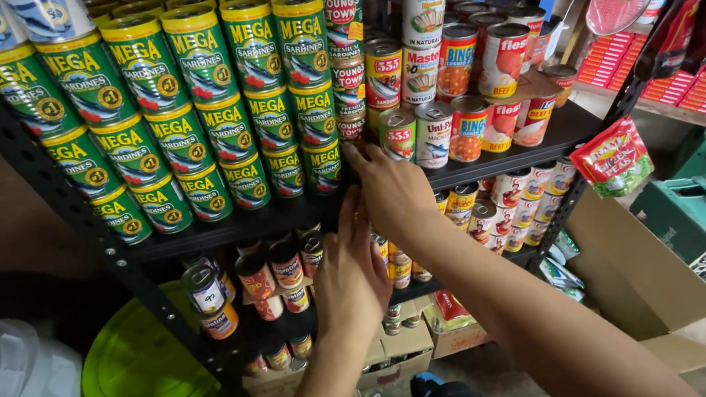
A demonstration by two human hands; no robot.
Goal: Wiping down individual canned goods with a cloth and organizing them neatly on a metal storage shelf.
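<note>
Green cans (207, 109) are already stacked in full rows on the shelf (222, 228). The right hand (392, 189) is laid on a red can (397, 135) at the front edge; the left hand (351, 270) is raised just below. Whether either is closed on anything cannot be told.

Green cans (207, 109) with yellow bands fill the black shelf's (222, 228) left end; red-and-white cans (481, 75) crowd its right end; lime-green lid (136, 369) below.
</note>
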